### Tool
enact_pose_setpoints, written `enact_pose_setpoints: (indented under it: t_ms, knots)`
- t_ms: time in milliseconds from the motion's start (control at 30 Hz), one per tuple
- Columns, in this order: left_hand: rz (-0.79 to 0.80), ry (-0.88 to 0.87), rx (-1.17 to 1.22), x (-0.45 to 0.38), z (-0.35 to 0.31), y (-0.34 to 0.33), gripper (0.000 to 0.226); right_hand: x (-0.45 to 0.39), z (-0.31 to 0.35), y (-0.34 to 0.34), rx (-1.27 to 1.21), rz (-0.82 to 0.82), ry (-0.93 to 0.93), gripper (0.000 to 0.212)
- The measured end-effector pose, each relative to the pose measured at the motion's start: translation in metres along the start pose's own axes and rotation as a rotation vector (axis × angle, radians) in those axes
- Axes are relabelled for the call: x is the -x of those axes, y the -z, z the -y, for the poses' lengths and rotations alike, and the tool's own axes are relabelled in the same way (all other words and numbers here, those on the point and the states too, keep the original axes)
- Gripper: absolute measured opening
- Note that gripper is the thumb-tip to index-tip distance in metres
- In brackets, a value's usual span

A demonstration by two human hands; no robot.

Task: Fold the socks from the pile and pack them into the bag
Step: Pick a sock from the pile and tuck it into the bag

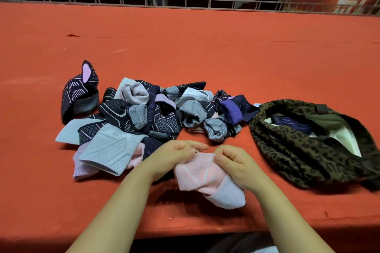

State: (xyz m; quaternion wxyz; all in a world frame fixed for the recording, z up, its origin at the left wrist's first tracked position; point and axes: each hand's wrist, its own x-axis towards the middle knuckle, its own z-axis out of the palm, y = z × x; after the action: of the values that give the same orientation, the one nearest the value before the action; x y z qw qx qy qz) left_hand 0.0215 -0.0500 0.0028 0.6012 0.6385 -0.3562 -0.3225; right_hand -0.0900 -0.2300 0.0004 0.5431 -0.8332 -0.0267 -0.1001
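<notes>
L hand (174,159): fingers curled, pinching upper edge of pink sock (202,176) from its L side.
R hand (236,163): fingers curled tight, gripping same sock's upper edge on R side; both hands nearly touching at fingertips.
Pink sock: held btwn the 2 hands, low over red table cover (185,47); paler lilac end (227,195) hangs down toward the person, below R wrist.
Sock pile (148,113): just beyond both hands, spreading out to L; mix of navy patterned, grey, light-blue, lilac socks, unfolded and tangled.
Light-blue sock (109,148): flat, just L of L hand, on near edge of pile.
Lone navy/lilac sock (80,94): far L of pile, apart, standing up w/ cuff open.
Leopard-print bag (308,146): R of R hand, near but not touching; mouth open, pale lining showing, navy striped item (292,122) inside.
Metal railing (185,2): far edge, well beyond hands.
</notes>
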Motion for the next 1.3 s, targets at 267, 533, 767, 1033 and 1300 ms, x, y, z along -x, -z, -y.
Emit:
enact_pose_setpoints:
  t_ms: [267,533,767,1033,1300]
  knots:
    - [-0.129,-0.165,0.573,-0.007,0.019,-0.013,0.043,0.003,-0.02,-0.002,-0.012,-0.107,-0.073,0.017]
    - [-0.557,-0.025,-0.207,-0.022,0.034,0.001,0.033,-0.001,-0.027,-0.002,-0.008,-0.175,-0.094,0.023]
    - [-0.254,0.031,0.58,-0.006,0.036,-0.016,0.074,-0.009,-0.029,-0.012,-0.269,-0.366,-0.133,0.022]
    - [-0.623,-0.062,0.208,-0.019,0.033,-0.017,0.013,-0.009,-0.041,-0.015,-0.313,-0.521,-0.227,0.032]
    - [-0.769,-0.135,0.154,-0.029,0.022,-0.021,0.021,-0.011,-0.044,-0.01,-0.278,-0.455,-0.297,0.026]
